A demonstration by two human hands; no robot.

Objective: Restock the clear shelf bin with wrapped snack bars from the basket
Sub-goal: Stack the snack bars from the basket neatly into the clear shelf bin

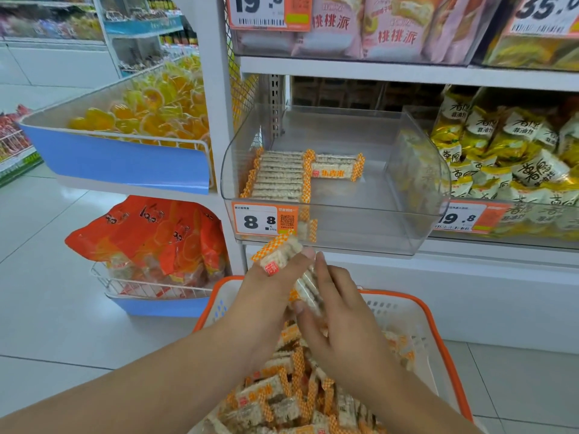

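below shelf bin point(329, 214), both hands' fingers point(308, 261) pinch half-hidden snack bars point(282, 255).

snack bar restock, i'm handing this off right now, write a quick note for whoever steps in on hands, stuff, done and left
Left hand and right hand: together they hold a small stack of wrapped snack bars above the basket, just below the front of the bin.
Clear shelf bin: a neat row of bars at its left side, one bar lying crosswise next to them; the middle and right are bare.
Basket: white with an orange rim, on the floor, with many bars left inside.
Done: first row placed.
Left: put the held stack in, then keep filling from the basket.
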